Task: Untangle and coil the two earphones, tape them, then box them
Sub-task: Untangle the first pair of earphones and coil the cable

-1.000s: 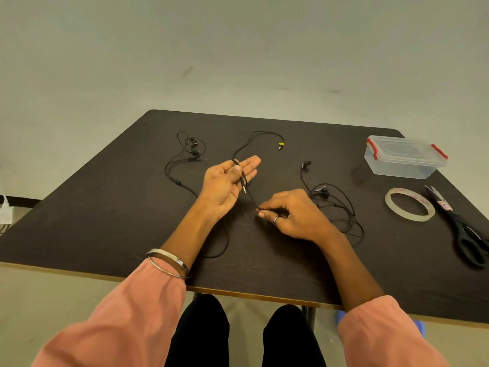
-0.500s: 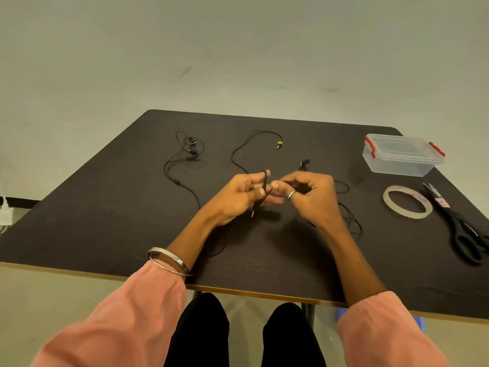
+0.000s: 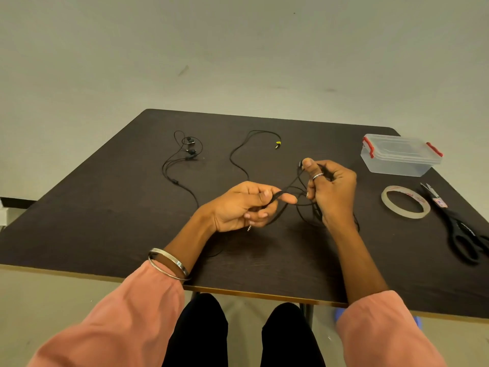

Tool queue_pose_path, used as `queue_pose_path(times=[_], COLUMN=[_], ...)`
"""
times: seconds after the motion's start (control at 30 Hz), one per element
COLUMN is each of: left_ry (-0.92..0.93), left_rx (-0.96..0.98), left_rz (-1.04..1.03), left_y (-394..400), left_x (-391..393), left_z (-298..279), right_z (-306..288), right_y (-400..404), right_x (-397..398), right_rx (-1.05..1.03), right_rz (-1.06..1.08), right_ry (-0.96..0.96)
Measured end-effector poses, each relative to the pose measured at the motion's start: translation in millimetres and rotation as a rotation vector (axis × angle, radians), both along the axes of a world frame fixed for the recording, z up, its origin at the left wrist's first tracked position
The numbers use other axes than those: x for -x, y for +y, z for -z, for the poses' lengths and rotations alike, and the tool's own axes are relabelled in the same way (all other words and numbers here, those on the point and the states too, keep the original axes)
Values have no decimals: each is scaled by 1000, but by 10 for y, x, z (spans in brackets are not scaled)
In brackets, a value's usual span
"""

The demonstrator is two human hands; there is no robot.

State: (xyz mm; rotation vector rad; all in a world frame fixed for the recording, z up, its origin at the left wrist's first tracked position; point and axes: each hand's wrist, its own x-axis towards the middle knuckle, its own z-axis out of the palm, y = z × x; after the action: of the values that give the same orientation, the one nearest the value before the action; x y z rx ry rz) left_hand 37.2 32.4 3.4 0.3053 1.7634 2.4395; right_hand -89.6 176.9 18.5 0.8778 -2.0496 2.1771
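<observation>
My left hand [image 3: 244,205] pinches the plug end of a black earphone cable [image 3: 291,196], its silver jack poking out below my fingers. My right hand [image 3: 329,190] grips the same cable higher up, an earbud showing above my thumb, with loose loops hanging beneath the hand. A second black earphone [image 3: 182,157] lies spread on the dark table [image 3: 105,207] at the far left, its yellow-tipped plug [image 3: 277,144] farther right. A clear plastic box [image 3: 399,156] with red clips stands at the far right. A roll of clear tape [image 3: 405,201] lies in front of the box.
Black scissors [image 3: 460,231] lie at the right edge, beside the tape roll. The table's front edge runs just above my knees. A pale floor surrounds the table.
Both hands have lifted off the table with the cable. My right hand moved right and up, drawing the cable out from my left hand, which now pinches the plug end.
</observation>
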Motion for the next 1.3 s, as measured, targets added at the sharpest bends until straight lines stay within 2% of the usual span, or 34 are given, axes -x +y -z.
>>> queue_pose_path(times=[0.13,0.2,0.23,0.3,0.37,0.43,0.5,0.77,0.93,1.1,1.3], left_ry=[24,60,79,97,111,119,112,76,74,61,82], left_rx=[-199,-295,-345,-442,-504,-497,-461,-236,62,403,541], left_rz=[-67,-128,-175,-308,-463,-607,-708,-870,-855,-698,-449], left_y=[-37,-61,-78,-127,-185,-226,-232,-149,-81,-20,20], left_x=[-1,-2,-2,6,22,35,41,97,114,101,61], left_z=[-28,-54,-71,-99,-116,-110,-89,-45,-12,19,26], right_z=[31,79,103,169,222,260,287,296,252,107,17], right_y=[-4,-33,-52,-87,-114,-138,-160,-210,-204,-133,-92], right_x=[22,27,24,25,-12,-54,-99,-299,-317,-297,-232], right_rx=[13,-50,-109,-268,-462,-650,-728,-734,-589,-318,-137], right_rz=[-16,-30,-25,-39,-157,-270,-294,-302,-258,-265,-195], right_ry=[-73,-51,30,342,641,791,886,1131,1045,650,210])
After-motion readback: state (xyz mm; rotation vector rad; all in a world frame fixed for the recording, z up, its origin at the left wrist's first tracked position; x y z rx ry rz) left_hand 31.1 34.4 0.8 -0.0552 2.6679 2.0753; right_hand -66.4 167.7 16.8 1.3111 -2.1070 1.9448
